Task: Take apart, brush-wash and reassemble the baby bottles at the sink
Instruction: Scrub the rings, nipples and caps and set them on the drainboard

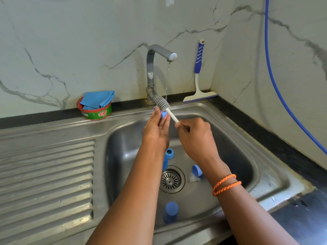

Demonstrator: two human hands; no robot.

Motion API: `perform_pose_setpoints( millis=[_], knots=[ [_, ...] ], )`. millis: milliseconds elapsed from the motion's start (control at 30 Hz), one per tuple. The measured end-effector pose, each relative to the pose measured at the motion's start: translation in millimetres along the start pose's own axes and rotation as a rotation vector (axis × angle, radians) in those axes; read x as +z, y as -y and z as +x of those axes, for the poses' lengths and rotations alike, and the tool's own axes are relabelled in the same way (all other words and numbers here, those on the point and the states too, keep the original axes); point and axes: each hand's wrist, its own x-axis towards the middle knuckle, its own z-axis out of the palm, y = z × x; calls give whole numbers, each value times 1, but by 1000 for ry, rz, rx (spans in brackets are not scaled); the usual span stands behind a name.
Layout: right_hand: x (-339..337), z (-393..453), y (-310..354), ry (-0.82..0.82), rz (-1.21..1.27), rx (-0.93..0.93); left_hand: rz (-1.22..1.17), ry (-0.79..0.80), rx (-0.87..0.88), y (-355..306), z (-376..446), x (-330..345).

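Left hand [156, 128] at frame centre gripping small blue plastic bottle ring [163, 114], right hand [195, 137] pinching white handle of grey ribbed bottle brush [161, 102], steel sink [230, 138] holding blue bottle parts [169, 153] near round drain [170, 179].

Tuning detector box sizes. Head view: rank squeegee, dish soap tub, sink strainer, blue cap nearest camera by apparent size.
1. squeegee
2. dish soap tub
3. sink strainer and blue cap: alike; the cap sits nearer the camera, so unranked.

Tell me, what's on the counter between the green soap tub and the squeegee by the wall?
In the head view, the tap stands between the soap tub and the squeegee, with water running from its spout.
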Motion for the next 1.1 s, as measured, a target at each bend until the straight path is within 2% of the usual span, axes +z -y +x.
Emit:
perform_pose_setpoints(
  millis=[200, 500, 700, 867, 1100],
  knots=[
    [-2, -6, 4, 29, -50, 48, -91, -1, -4, -11, 8, -5],
    [3, -9, 5, -20, -101, 167, -119, 4, -3, -8, 9, -2],
    [2, -4, -1, -57, -69, 201, -14, 142, -19, -10, 3, -1],
    [-2, -3, -5, -51, -27, 155, 108, 171, -26, -24, 1, -2],
    [4, 3, -12, -75, -66, 126, 151, 159, -59, -29, -5, 0]
  ],
)
